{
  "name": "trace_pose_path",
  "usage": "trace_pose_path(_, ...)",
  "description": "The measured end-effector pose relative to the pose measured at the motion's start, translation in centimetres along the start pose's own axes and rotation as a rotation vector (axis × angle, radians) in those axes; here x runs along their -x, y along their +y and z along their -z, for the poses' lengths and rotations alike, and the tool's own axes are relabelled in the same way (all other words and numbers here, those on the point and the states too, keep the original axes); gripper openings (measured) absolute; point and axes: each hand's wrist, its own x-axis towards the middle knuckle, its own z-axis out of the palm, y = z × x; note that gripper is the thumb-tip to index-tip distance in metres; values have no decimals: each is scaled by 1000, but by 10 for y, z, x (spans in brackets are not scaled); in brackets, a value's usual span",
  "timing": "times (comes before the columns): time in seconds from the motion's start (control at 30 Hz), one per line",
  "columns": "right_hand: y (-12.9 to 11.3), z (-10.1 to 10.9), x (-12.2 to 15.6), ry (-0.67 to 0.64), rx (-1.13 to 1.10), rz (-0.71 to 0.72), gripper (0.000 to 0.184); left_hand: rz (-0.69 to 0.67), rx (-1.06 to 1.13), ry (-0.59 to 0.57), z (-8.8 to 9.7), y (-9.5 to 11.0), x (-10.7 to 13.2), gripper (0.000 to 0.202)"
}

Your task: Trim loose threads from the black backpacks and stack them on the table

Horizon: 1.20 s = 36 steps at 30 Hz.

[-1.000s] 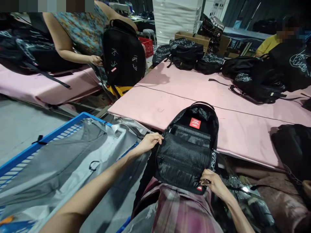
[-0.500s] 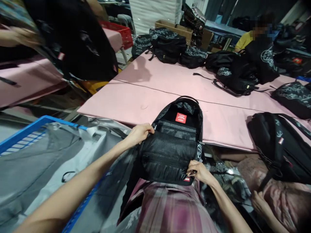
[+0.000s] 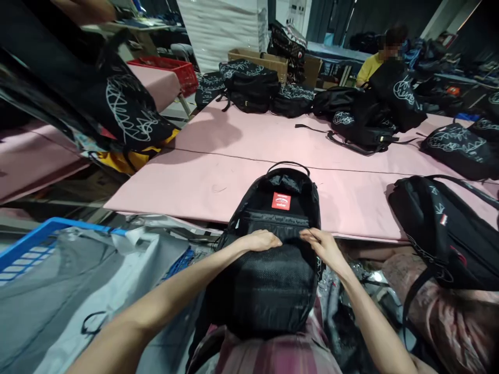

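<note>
A black backpack [image 3: 273, 291] lies opened between my lap and the table's near edge. Its lining shows a red label [image 3: 281, 201] and a dark mesh panel. My left hand [image 3: 262, 240] is closed, pinching the upper edge of that panel near its middle. A short gap to the right, my right hand [image 3: 320, 244] has its fingers pinched together at the same edge, close to the bag's right side. Whatever small part lies between the fingertips is hard to make out.
Black backpacks with white scribbles [image 3: 249, 85] line the far side of the pink table [image 3: 187, 182]. A co-worker at right has a backpack [image 3: 440, 228] on the lap. On my left stands a blue crate [image 3: 50, 228] with grey material. Another person holds a backpack [image 3: 128, 111] at upper left.
My left hand has moved right from the bag's left edge to its middle. The right hand has risen from the lower right corner. At upper left the other person's backpack has turned.
</note>
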Motion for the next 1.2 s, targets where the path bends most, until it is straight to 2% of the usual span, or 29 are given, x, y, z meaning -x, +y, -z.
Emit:
trace_pose_path(0.03,-4,-10,-24,-7,94,55,26,-6,7,5,-1,2,2,33)
trace_pose_path(0.1,-13,-34,-66,-73,355,50,33,-4,24,35,-3,3,5,29)
trace_pose_path(0.2,-18,-65,-96,-207,642,-36,34,41,61,144,-9,-5,13,26)
trace_pose_path(0.27,-12,-71,-93,-251,708,-63,31,101,100,251,-14,-16,21,26)
trace_pose_path(0.4,13,-63,-67,-272,781,-218,26,273,180,547,-20,-37,34,37)
trace_pose_path(0.5,24,-59,-57,-240,755,-275,27,420,193,784,-16,-51,32,43)
trace_pose_path(0.57,25,-59,-57,-226,738,-267,27,490,205,851,-11,-61,25,39)
trace_pose_path(0.77,25,-59,-60,-209,731,-252,27,549,274,715,-7,-88,7,17)
trace_pose_path(0.9,30,-59,-61,-196,710,-242,25,520,239,662,-3,-87,9,16)
trace_pose_path(1.03,33,-59,-65,-197,654,-189,24,408,138,667,18,-63,-3,25)
trace_pose_path(1.1,33,-59,-66,-191,622,-150,24,286,81,642,33,-43,-23,27)
trace_pose_path(1.2,35,-57,-64,-178,594,-128,25,94,43,516,66,-11,-68,27)
